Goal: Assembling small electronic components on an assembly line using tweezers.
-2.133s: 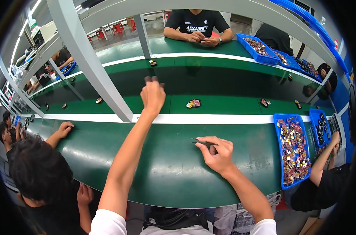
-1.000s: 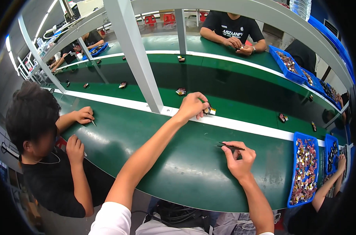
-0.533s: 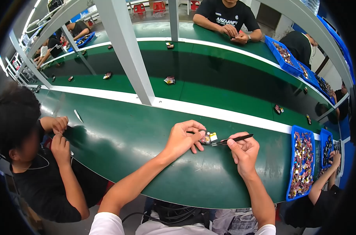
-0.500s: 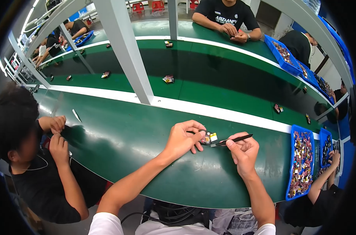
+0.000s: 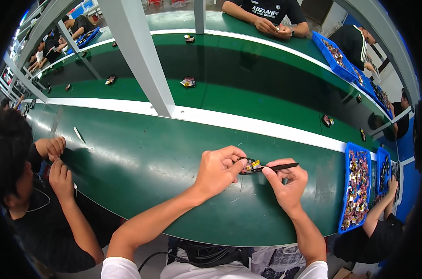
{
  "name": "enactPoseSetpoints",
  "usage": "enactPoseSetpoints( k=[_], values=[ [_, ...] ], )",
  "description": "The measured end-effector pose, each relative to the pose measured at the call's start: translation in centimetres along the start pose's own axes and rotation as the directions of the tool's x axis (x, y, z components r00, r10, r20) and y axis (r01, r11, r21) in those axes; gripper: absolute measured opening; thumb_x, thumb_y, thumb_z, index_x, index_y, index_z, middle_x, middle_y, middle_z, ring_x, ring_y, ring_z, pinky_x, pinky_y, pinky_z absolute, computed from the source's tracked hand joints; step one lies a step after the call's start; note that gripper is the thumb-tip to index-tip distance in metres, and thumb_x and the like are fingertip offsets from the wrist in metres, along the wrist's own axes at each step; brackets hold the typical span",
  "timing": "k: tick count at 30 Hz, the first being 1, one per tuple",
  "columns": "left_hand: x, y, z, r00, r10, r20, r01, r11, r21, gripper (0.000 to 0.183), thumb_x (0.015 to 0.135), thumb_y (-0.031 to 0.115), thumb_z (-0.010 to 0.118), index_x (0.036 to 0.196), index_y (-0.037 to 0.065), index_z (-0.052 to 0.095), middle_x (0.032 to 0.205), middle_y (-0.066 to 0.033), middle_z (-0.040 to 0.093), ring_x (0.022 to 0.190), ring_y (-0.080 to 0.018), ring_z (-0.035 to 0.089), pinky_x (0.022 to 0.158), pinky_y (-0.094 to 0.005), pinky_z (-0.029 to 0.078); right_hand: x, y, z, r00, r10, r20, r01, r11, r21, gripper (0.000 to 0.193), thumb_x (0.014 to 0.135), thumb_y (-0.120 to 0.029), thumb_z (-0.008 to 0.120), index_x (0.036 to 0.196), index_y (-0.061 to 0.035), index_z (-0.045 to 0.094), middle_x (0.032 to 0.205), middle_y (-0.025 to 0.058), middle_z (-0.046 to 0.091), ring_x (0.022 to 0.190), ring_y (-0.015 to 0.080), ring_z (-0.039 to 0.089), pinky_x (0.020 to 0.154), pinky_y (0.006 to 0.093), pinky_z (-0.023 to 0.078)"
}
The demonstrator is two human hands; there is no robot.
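Between the fingertips of my left hand (image 5: 216, 171) is a small black electronic assembly (image 5: 248, 169) with a yellow-and-white part on it. Thumb and fingers close on its left end, hiding that side. My right hand (image 5: 289, 187) pinches black tweezers (image 5: 282, 167) that lie nearly level, their tips pointing left. Those tips reach the lower right of the assembly and seem to touch it; the exact contact is too small to make out. Both hands are just above the green worktop (image 5: 173, 158).
At my right stands a blue tray (image 5: 344, 218) heaped with small parts. Beyond a white rail (image 5: 248, 129), a green conveyor (image 5: 248, 104) carries scattered assemblies (image 5: 188, 82). A grey post (image 5: 139, 58) rises ahead. A co-worker (image 5: 57, 223) sits close on my left. A white strip (image 5: 79, 134) lies left.
The tweezers have come in from beside the assembly to its lower edge, and the assembly is tilted differently. Pieces on the conveyor appear farther left, as the whole view has also shifted somewhat.
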State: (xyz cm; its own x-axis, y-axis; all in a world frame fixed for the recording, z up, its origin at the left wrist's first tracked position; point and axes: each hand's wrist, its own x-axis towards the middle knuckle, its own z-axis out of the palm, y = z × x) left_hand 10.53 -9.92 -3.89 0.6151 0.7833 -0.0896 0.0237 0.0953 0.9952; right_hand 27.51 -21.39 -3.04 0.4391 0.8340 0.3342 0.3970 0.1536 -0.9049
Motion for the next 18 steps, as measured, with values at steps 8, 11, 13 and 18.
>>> enactPoseSetpoints(
  k=[8,11,13,18],
  values=[
    [-0.09,-0.57,0.48,0.996,0.085,-0.018,-0.084,0.996,0.017,0.014,0.092,0.003,0.067,0.102,-0.006,0.067,0.082,-0.0091,0.072,0.056,-0.0090,0.064,0.044,-0.0222,0.047,0.04,0.31,-0.03,1.000,0.027,-0.010,-0.027,1.000,-0.001,0.012,0.083,0.003,0.078,0.091,0.0034,0.069,0.065,-0.0018,0.063,0.047,-0.0018,0.044,0.044,0.0177,0.027],
    [-0.09,-0.48,0.49,0.996,0.093,-0.015,-0.092,0.995,0.032,0.014,0.092,0.003,0.067,0.103,-0.006,0.067,0.084,-0.0096,0.072,0.056,-0.0088,0.064,0.044,-0.0218,0.047,0.06,0.35,-0.05,0.999,0.028,-0.022,-0.028,1.000,0.010,0.012,0.083,0.003,0.078,0.091,0.0034,0.070,0.064,-0.0020,0.063,0.047,-0.0020,0.043,0.044,0.0177,0.027],
    [-0.15,-0.51,0.53,0.996,0.092,-0.006,-0.092,0.995,0.042,0.014,0.092,0.003,0.067,0.103,-0.006,0.067,0.084,-0.0097,0.072,0.056,-0.0087,0.064,0.045,-0.0217,0.048,0.04,0.25,-0.01,0.999,0.036,-0.007,-0.036,0.999,-0.003,0.011,0.083,0.003,0.078,0.091,0.0033,0.070,0.063,-0.0023,0.062,0.047,-0.0023,0.042,0.043,0.0178,0.026],
    [-0.44,-0.59,0.81,0.984,0.177,-0.008,-0.176,0.981,0.079,0.015,0.093,0.003,0.067,0.105,-0.006,0.067,0.085,-0.0098,0.072,0.056,-0.0094,0.064,0.045,-0.0223,0.049,0.01,0.39,-0.01,0.989,0.149,0.024,-0.150,0.983,0.103,0.011,0.086,0.003,0.076,0.094,0.0047,0.068,0.072,0.0027,0.067,0.052,-0.0006,0.048,0.046,0.0174,0.032]
  ],
)
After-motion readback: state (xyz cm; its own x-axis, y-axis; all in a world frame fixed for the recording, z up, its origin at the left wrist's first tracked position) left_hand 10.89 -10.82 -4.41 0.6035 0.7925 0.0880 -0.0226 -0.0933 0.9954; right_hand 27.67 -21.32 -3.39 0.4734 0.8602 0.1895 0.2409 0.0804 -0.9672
